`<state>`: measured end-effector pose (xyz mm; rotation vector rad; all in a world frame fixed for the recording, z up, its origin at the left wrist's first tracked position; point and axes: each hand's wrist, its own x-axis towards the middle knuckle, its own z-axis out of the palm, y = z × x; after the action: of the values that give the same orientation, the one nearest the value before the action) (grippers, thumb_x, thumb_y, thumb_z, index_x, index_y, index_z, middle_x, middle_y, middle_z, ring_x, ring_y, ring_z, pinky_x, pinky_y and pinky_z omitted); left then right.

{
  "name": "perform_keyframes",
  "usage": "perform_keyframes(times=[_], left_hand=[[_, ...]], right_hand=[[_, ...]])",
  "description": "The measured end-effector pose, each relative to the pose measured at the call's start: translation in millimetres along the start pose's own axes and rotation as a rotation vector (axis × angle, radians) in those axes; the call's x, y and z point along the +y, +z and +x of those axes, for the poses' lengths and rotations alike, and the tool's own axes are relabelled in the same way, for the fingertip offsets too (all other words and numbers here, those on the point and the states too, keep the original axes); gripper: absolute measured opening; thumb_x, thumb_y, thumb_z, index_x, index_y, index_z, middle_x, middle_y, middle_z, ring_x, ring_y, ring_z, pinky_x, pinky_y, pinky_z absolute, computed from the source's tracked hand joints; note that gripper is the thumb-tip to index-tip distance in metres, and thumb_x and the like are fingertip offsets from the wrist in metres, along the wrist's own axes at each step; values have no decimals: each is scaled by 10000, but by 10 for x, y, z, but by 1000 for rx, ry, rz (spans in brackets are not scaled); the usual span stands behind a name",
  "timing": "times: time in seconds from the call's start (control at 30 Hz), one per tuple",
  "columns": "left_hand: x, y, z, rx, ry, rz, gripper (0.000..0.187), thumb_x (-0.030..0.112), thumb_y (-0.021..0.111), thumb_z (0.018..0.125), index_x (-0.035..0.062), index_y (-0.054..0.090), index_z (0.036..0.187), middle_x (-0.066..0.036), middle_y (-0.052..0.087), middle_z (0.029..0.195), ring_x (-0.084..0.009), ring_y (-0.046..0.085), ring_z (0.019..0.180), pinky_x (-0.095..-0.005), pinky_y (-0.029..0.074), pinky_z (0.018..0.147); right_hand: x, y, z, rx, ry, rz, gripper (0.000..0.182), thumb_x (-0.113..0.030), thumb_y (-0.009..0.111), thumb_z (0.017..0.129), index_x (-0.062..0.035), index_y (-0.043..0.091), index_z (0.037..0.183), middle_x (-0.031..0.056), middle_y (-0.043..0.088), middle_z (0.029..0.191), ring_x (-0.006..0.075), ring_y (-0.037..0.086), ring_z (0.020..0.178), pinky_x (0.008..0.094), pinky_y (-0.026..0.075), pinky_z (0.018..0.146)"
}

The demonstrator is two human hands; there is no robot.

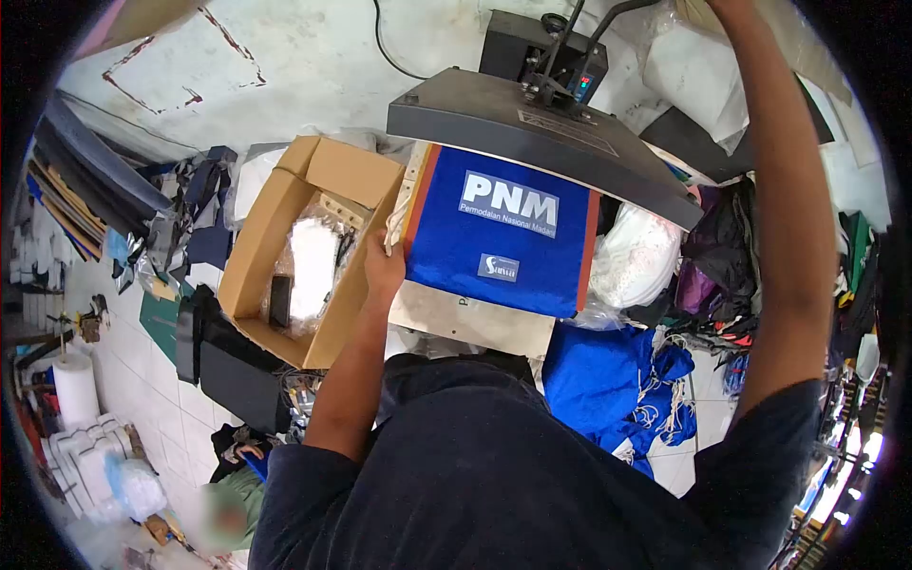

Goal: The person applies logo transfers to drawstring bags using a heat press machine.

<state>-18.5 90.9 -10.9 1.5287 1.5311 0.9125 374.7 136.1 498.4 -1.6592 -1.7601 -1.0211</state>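
Note:
A blue drawstring bag (437, 242) with orange side strips lies flat on the board below the raised top plate (532, 123) of a heat press. Two printed patches sit on it: a large "PNM" patch (510, 203) and a smaller patch (498, 268). At the bag's left edge, my left hand (384, 271) is closed on a white cord (397, 225). My right arm reaches up past the press; only the base of my right hand (730, 5) shows at the top edge, near the press lever (608, 21), its fingers out of view.
An open cardboard box (252, 237) with plastic-wrapped items stands left of the press. More blue bags (594, 375) with white cords are heaped at the lower right. White plastic-wrapped goods (636, 252) lie right of the press. Another person's green sleeve (249, 499) shows at the lower left.

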Motion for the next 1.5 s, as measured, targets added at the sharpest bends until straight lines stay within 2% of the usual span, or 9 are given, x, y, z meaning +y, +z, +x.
perform_keyframes(times=[0.1, 0.23, 0.33, 0.5, 0.8, 0.93, 1.17, 1.43, 1.5], left_hand=[[-43, -88, 17, -13, 66, 104, 358, 74, 565, 871, -30, 524, 1211, -241, 627, 1121, -360, 622, 1074, -391, 471, 939], [195, -174, 201, -57, 121, 13, 368, 43, 531, 880, -27, 519, 1241, -235, 606, 1181, -354, 592, 1138, -376, 448, 978], [769, -179, 206, -66, -34, -160, 316, 36, 536, 910, -6, 530, 1223, -131, 607, 1125, -222, 601, 984, -321, 471, 831], [1278, 28, 356, -60, -87, -612, 267, 93, 603, 924, 43, 558, 1182, -25, 530, 938, -102, 481, 763, -245, 409, 654], [1393, 253, 492, -117, 188, -253, 288, 36, 563, 892, 40, 565, 1180, -73, 589, 920, -134, 559, 712, -286, 462, 586], [925, 542, 549, -264, 31, -259, 345, 56, 607, 832, 15, 563, 1171, -124, 629, 913, -203, 631, 750, -341, 515, 692], [1218, 581, 693, -298, -139, 256, 543, 263, 606, 816, 53, 478, 1300, -208, 647, 1162, -352, 629, 1087, -446, 487, 924], [856, 1026, 1688, -14, -259, -75, 513, 274, 605, 830, 99, 459, 1290, -229, 651, 1116, -387, 619, 1079, -448, 479, 919], [911, 1101, 1803, 55, -87, -235, 372, 179, 559, 861, 114, 550, 1227, -207, 655, 1114, -384, 615, 1072, -446, 475, 922]], right_hand=[[-633, -669, -1006, -59, -9, 438, 417, -288, 777, 766, -17, 608, 1035, 136, 613, 923, 264, 591, 832, 368, 485, 775], [-1529, -630, -3004, -718, 321, 904, 387, -218, 866, 706, -58, 650, 984, 61, 635, 788, 178, 616, 662, 324, 511, 650], [-1803, -220, -4484, -806, 412, 318, 570, -301, 833, 695, -118, 589, 1177, 115, 600, 1108, 299, 602, 1039, 418, 504, 857], [-1660, -63, -5473, -667, 746, 189, 482, -222, 800, 713, -88, 618, 1139, 138, 573, 1163, 352, 554, 1107, 438, 484, 892], [-1153, -129, -5320, -720, 979, 413, 269, -165, 655, 782, -32, 630, 1014, 206, 647, 997, 399, 635, 895, 463, 508, 794], [-865, -94, -5209, -612, 912, 233, 236, -121, 603, 792, -24, 609, 1006, 228, 647, 944, 421, 627, 882, 484, 493, 783], [-754, 178, -5024, -253, 1119, 505, 206, -53, 550, 888, 32, 577, 1073, 132, 633, 896, 187, 624, 714, 316, 514, 662], [-979, 84, -5205, -421, 1195, 536, 151, -80, 583, 918, -15, 554, 1051, 64, 615, 803, 122, 595, 635, 258, 460, 541], [-1022, 110, -5237, -426, 1198, 494, 138, -72, 590, 918, -35, 556, 1047, 54, 609, 750, 95, 525, 527, 243, 422, 489]])
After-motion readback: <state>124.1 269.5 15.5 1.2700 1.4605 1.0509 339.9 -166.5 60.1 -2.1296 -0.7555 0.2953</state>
